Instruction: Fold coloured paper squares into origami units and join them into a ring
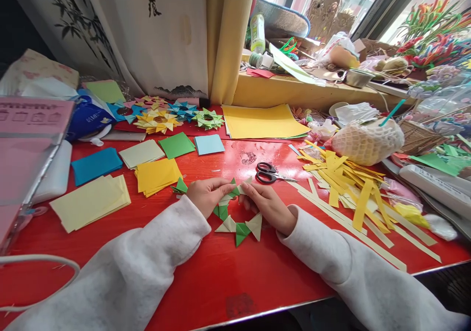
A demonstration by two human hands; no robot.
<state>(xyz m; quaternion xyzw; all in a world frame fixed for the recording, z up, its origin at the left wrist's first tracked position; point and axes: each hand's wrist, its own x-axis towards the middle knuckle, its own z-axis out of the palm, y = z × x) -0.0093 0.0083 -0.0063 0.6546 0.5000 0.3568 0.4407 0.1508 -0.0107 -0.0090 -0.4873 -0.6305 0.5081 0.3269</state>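
Between my hands is a folded-paper ring (242,233) made of alternating green and cream pointed pieces, held just over the red table. My left hand (208,196) pinches its upper left part, with a green point sticking out beyond the knuckles. With thumb and fingers together, my right hand (267,206) grips a cream piece at the upper right of the same ring. My fingers hide part of the ring's top, so I cannot tell whether it is fully joined there. Black-handled scissors (270,173) lie just behind my right hand.
Paper stacks in blue (96,165), yellow (157,176), green (177,145) and cream (90,201) lie on the left. Several finished paper stars (158,121) sit at the back. Yellow and cream paper strips (338,174) cover the right side, beside a white power strip (436,188).
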